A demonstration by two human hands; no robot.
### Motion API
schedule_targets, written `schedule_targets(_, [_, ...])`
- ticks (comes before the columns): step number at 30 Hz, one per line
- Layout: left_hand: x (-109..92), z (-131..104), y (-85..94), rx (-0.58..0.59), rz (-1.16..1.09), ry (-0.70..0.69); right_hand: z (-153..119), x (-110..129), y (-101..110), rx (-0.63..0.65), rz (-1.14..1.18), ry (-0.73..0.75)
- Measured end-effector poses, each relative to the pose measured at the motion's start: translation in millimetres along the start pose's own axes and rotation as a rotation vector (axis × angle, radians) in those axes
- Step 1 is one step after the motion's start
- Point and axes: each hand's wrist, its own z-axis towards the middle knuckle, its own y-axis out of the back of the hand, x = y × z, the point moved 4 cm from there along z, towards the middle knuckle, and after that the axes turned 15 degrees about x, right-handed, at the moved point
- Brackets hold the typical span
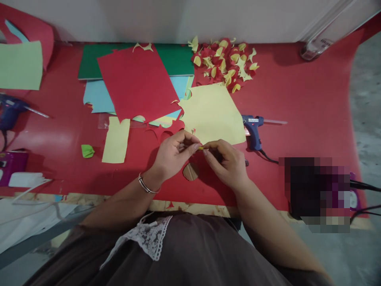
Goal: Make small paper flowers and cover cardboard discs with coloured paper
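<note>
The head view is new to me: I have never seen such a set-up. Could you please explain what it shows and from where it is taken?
There is no machine here: a person works barehanded, seen through a camera worn on the head, looking forward and down. The left hand and the right hand pinch a small yellow piece between the fingertips; it is too small to tell its shape. On the red table lie a large red sheet, a pale yellow sheet, a heap of red and yellow paper pieces and, to the right, a blue glue gun.
</note>
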Motion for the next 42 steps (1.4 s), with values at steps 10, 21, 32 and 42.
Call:
schedule_targets(10, [-20.3, -4.2, 1.2, -0.030, 0.388, -0.123, 0.5, 1.3, 0.9, -0.011, 0.019, 0.015])
schedule_targets(21, [-16.2, -2.3, -4.4, 0.050, 0.373, -0.100, -3.6, -4.8, 9.3, -0.106, 0.017, -0.042])
schedule_targets(32, [-20.4, -12.7, -54.7, 0.434, 0.939, -0.074, -11.4, -18.1, 20.4, -0.307, 0.115, -0.143])
schedule_targets(42, [-16.3, -5.4, -31.0, 0.221, 0.599, -0.128, -9.3, -15.2, 19.6, -0.222, 0.113, -0.136])
